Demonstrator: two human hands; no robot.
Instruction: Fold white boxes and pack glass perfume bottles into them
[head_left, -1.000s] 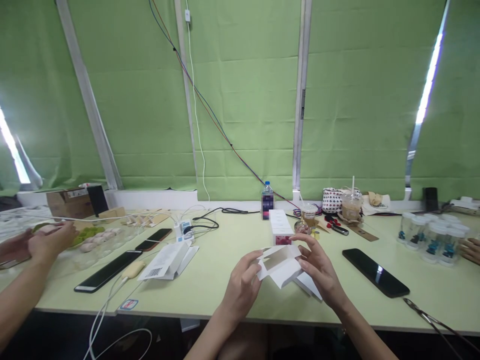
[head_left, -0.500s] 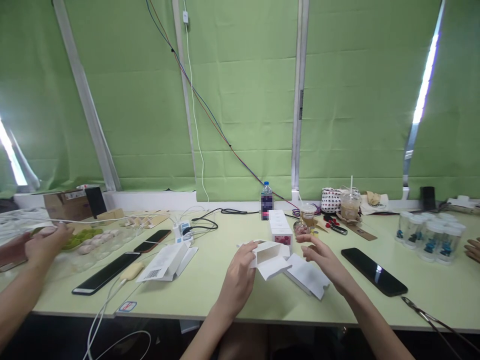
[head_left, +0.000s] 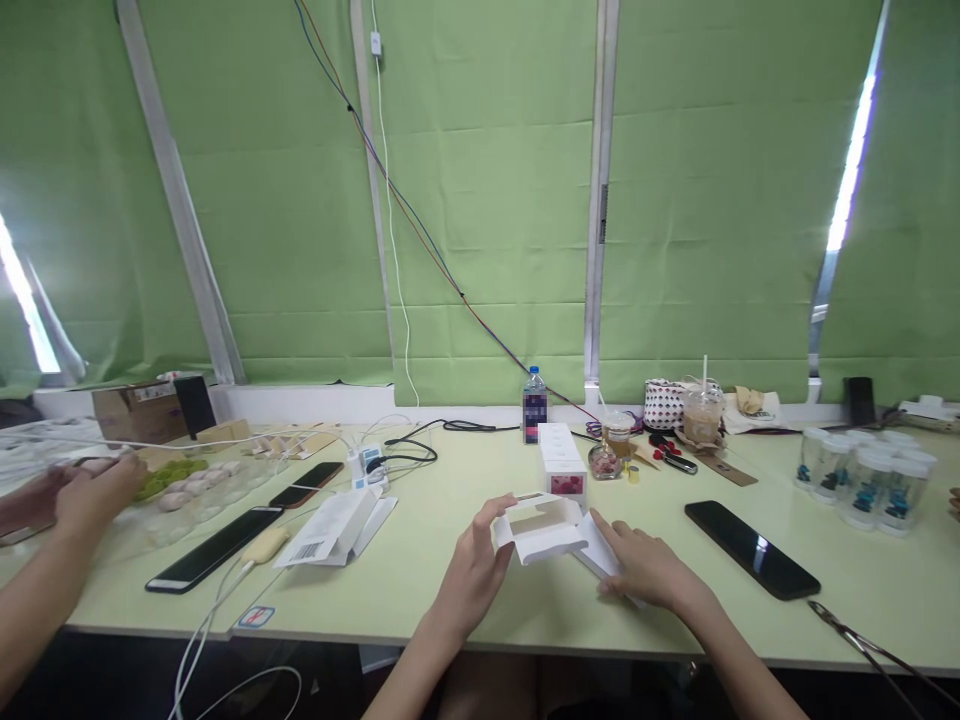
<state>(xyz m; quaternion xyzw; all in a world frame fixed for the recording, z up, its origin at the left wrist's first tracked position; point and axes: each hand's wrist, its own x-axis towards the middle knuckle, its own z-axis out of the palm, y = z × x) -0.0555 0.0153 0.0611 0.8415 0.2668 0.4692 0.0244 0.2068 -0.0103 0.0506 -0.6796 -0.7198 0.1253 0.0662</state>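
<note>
My left hand (head_left: 476, 565) grips a small white cardboard box (head_left: 551, 545) by its left side, with the box's open end and a loose flap facing me. Just right of it, my right hand (head_left: 649, 568) is closed over a flat white folded carton (head_left: 595, 550) lying on the table; the hand covers much of that carton. Behind both stands a white box with a pink-red picture (head_left: 566, 484) on its near end. A glass jar with pinkish contents (head_left: 604, 461) is to the right of that box.
A black phone (head_left: 752, 548) and scissor-like metal tool (head_left: 847, 632) lie right, near several clear tubes (head_left: 862, 485). Leftward are white folded cartons (head_left: 330, 530), another phone (head_left: 214, 548) and cables. Another person's hand (head_left: 101, 495) works far left. A bottle (head_left: 535, 405) stands behind.
My right hand has come down from above onto the flat white carton and closed over it. My left hand has tilted the small box slightly, so its opening shows more squarely.
</note>
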